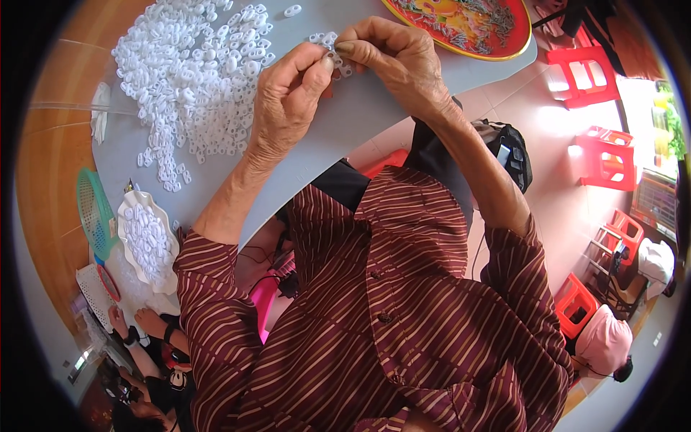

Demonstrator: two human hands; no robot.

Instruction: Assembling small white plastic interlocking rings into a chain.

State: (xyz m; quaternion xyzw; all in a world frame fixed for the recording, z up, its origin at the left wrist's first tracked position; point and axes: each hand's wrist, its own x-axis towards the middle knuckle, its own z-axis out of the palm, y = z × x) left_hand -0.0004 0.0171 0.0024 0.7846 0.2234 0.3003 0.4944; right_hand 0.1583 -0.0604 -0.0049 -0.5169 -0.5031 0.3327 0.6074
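Note:
My left hand (291, 90) is closed, thumb and fingers pinched round a small white oval plastic piece (332, 55) that shows only in part. Fingertip to fingertip with it, my right hand (394, 57) is also pinched closed; whatever sits between its fingers is too small to make out. Just behind the fingertips lie a few more white pieces (324, 37) on the grey table (345, 115). To the left spreads a big heap of the same white two-holed pieces (191, 79). Beyond my right hand is a round red tray (515, 32) with many small metal parts, like screws.
A white scalloped dish (173, 277) of white pieces stands at the left, beside a green mesh basket (93, 209). Another person's hands (147, 320) are at the lower left. Red stools (586, 75) stand on the floor at right, with a seated person in pink (604, 342).

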